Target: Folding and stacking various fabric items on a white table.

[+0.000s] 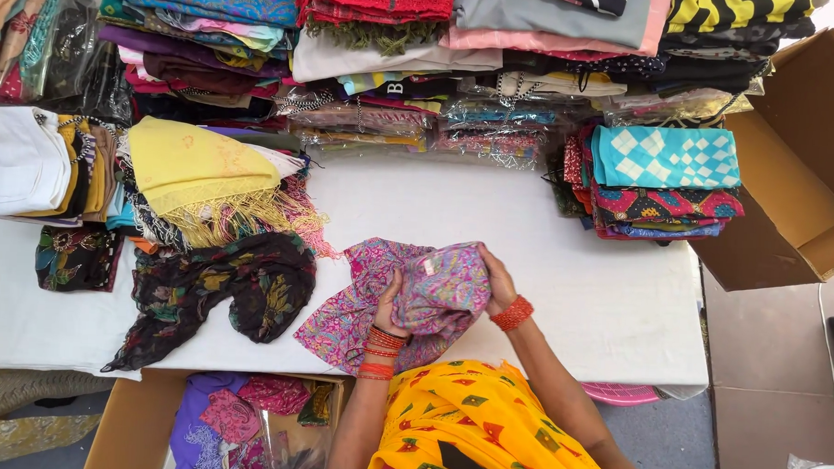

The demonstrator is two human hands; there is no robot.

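A pink and purple paisley scarf (434,286) is bunched up at the front of the white table (600,296). My left hand (390,303) grips its lower left part. My right hand (500,279) holds its right edge. Red bangles sit on both wrists. The rest of the scarf spreads flat on the table below and to the left of my hands.
A dark floral scarf (221,288) lies left of it, and a yellow fringed cloth (202,171) lies behind that. Stacks of folded fabrics (664,183) line the back. Open cardboard boxes stand at right (798,174) and at front left (142,419).
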